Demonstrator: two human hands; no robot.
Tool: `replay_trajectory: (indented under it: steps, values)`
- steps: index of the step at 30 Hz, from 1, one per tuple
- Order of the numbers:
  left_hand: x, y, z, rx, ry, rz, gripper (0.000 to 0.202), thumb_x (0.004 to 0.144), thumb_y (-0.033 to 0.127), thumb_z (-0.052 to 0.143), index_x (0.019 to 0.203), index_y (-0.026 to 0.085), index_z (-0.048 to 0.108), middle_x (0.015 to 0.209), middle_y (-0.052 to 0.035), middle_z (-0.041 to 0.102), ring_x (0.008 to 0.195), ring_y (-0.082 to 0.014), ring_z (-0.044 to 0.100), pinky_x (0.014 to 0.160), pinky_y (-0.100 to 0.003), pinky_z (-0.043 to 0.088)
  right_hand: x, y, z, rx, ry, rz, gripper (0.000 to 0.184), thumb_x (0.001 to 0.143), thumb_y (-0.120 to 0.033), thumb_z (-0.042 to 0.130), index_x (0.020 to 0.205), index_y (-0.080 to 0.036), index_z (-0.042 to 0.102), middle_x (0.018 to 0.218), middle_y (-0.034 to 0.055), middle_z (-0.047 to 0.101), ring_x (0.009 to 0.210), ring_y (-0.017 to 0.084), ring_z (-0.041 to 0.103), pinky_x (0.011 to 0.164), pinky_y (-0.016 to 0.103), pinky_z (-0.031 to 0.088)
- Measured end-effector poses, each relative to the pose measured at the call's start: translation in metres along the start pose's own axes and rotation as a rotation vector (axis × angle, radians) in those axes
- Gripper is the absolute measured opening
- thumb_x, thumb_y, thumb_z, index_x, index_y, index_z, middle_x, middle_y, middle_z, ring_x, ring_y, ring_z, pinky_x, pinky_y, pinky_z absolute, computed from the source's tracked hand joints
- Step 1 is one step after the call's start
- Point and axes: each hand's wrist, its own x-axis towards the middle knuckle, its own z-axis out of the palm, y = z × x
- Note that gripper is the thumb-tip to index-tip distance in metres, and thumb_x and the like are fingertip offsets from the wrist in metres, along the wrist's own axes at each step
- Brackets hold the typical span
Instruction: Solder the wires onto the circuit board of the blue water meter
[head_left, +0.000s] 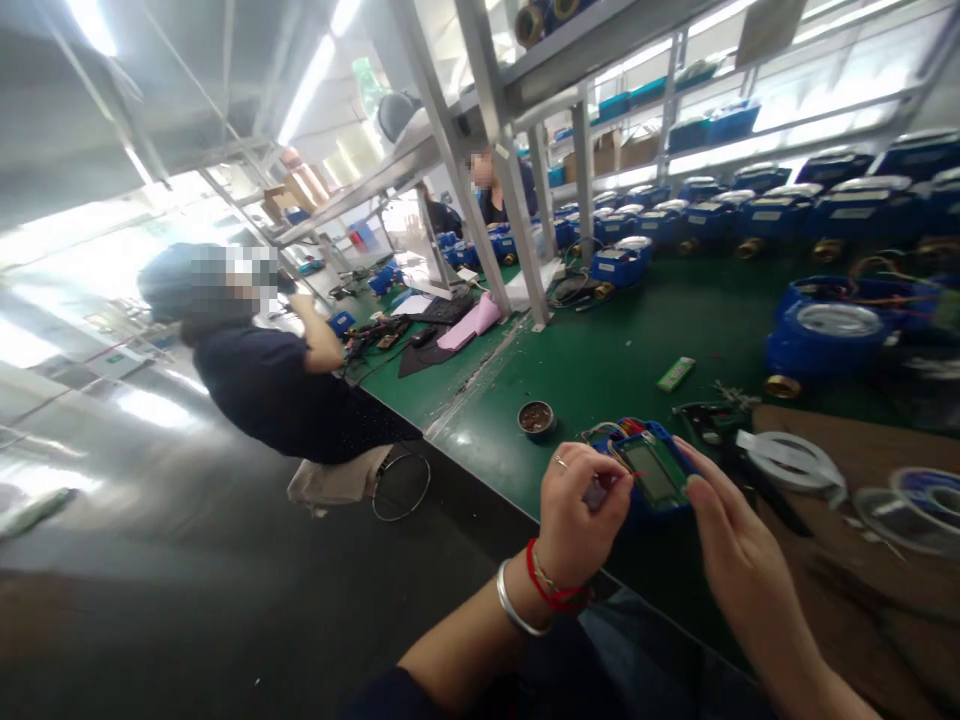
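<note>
We're holding one small blue plastic module with a green screen (654,470) just above the near edge of the green bench mat (600,370), with its long axis running left to right between our two hands. Our left hand (581,520) is pinched shut on the coloured wires (609,478) at its left end. Our right hand (731,545) clamps the right end, so neither hand is nearer. There's one round metal dish of small bits (535,417) just beyond it on the left, one flat green packet (676,373) farther back, one white tape ring (791,460) to the right, and one seated co-worker (277,380) far left
</note>
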Motion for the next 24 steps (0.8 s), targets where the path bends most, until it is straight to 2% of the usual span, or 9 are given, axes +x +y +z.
replay_trajectory:
  steps: [5, 8, 12, 18, 24]
  values:
    - [0.002, 0.003, -0.004, -0.002, -0.064, -0.023, 0.006, 0.086, 0.017, 0.061, 0.086, 0.02, 0.065, 0.084, -0.0024, 0.064, 0.086, -0.0167, 0.056, 0.08, -0.032, 0.045, 0.004, -0.003, 0.0, 0.036, -0.017, -0.081, 0.044, 0.096, -0.048, 0.041, 0.132, -0.026, 0.053, 0.14, 0.0024, 0.05, 0.132, 0.018, 0.043, 0.116, 0.039, 0.029]
    - [0.004, 0.004, -0.004, 0.041, -0.099, -0.033, 0.005, 0.085, 0.017, 0.062, 0.083, 0.02, 0.065, 0.084, -0.0018, 0.062, 0.087, -0.0164, 0.056, 0.08, -0.031, 0.045, 0.005, -0.003, -0.002, 0.047, -0.02, -0.1, 0.043, 0.097, -0.045, 0.041, 0.133, -0.025, 0.052, 0.14, 0.0023, 0.05, 0.132, 0.016, 0.042, 0.116, 0.037, 0.028]
    - [0.003, 0.01, -0.002, 0.086, -0.146, -0.025, 0.005, 0.084, 0.017, 0.063, 0.081, 0.019, 0.061, 0.089, -0.0027, 0.061, 0.092, -0.0173, 0.056, 0.084, -0.033, 0.045, 0.005, -0.006, -0.002, 0.057, -0.02, -0.102, 0.042, 0.098, -0.044, 0.04, 0.133, -0.023, 0.053, 0.139, 0.0031, 0.051, 0.132, 0.015, 0.043, 0.116, 0.036, 0.029]
    - [0.001, 0.014, 0.001, 0.157, -0.187, 0.029, 0.005, 0.085, 0.016, 0.06, 0.082, 0.02, 0.06, 0.107, -0.0047, 0.062, 0.106, -0.0196, 0.054, 0.095, -0.038, 0.043, 0.006, -0.007, -0.003, 0.067, -0.022, -0.108, 0.042, 0.098, -0.043, 0.04, 0.133, -0.023, 0.053, 0.139, 0.0038, 0.051, 0.132, 0.016, 0.042, 0.115, 0.037, 0.03]
    - [-0.001, 0.014, 0.004, 0.212, -0.195, 0.055, 0.008, 0.084, 0.013, 0.059, 0.082, 0.02, 0.058, 0.108, -0.0041, 0.064, 0.106, -0.0199, 0.054, 0.098, -0.042, 0.042, 0.006, -0.009, -0.005, 0.061, -0.027, -0.093, 0.042, 0.098, -0.043, 0.04, 0.131, -0.023, 0.054, 0.139, 0.0044, 0.051, 0.132, 0.017, 0.043, 0.115, 0.038, 0.031]
